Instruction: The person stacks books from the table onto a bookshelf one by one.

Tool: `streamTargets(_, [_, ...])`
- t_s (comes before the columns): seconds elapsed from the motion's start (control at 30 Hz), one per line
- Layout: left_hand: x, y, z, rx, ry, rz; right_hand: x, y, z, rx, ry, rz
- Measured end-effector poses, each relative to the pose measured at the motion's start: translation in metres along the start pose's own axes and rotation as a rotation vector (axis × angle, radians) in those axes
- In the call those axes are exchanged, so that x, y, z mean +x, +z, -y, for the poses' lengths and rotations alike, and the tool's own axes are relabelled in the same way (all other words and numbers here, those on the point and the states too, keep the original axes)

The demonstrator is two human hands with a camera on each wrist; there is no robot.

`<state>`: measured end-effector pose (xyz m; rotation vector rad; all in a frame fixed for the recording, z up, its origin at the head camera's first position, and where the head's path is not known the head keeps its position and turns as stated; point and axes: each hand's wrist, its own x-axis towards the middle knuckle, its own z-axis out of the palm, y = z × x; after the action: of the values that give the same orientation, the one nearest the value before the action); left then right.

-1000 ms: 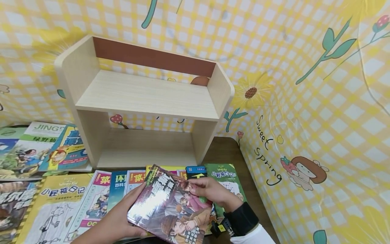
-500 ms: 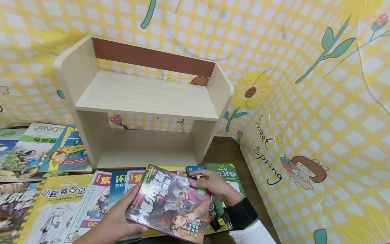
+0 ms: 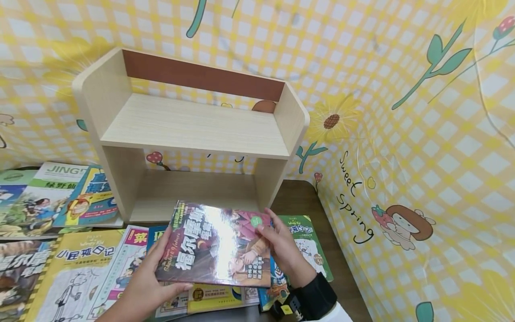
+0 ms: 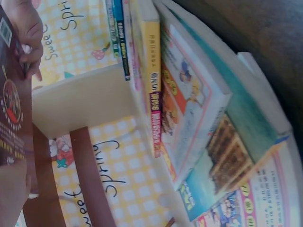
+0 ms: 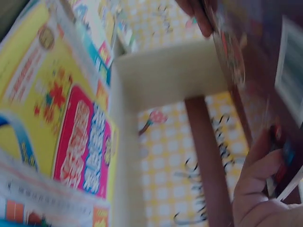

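A glossy, dark-covered paperback book (image 3: pixel 209 255) with large white Chinese lettering is held up above the desk, in front of the small bookshelf. My left hand (image 3: pixel 145 281) grips its left edge, the thumb lying along the lower front corner. On the opposite side my right hand (image 3: pixel 286 250) holds the right edge, with its thumb on the cover. From the left wrist the book (image 4: pixel 12 94) shows its dark back at the left border. The right wrist view catches part of the book (image 5: pixel 265 61) from beneath, blurred.
A pale two-tier bookshelf (image 3: pixel 193 127) stands against the yellow checked cloth (image 3: pixel 346 53). Books lie in a row before it, among them a yellow one (image 3: pixel 80 273) and a green one (image 3: pixel 303 228). More books (image 3: pixel 52 197) lie left of the shelf.
The book has risen and turned from a slant to nearly level, its lower edge now facing the person. Both hands have turned with it, and the books underneath show more.
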<state>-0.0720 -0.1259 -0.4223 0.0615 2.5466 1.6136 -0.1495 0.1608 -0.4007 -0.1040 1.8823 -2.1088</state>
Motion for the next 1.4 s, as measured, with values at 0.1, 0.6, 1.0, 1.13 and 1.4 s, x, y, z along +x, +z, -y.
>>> streamTargets(0.1, [-0.003, -0.003, -0.006, -0.044, 0.065, -0.062, -0.011, 0.01, 0.009, 0.015, -0.066, 0.021])
streamTargets(0.6, [0.0, -0.021, -0.031, -0.071, 0.303, -0.28, -0.041, 0.035, 0.035, -0.069, -0.236, 0.227])
streamTargets(1.0, [0.033, -0.05, -0.065, -0.033, 0.293, -0.247, -0.01, 0.034, 0.052, -0.378, -0.306, 0.097])
streamTargets(1.13, [0.047, -0.056, -0.07, -0.041, 0.263, -0.217, 0.003, 0.033, 0.057, -0.391, -0.316, 0.072])
streamTargets(1.4, [0.065, -0.066, -0.085, 0.035, 0.135, -0.174, 0.023, 0.032, 0.066, -0.389, -0.325, 0.031])
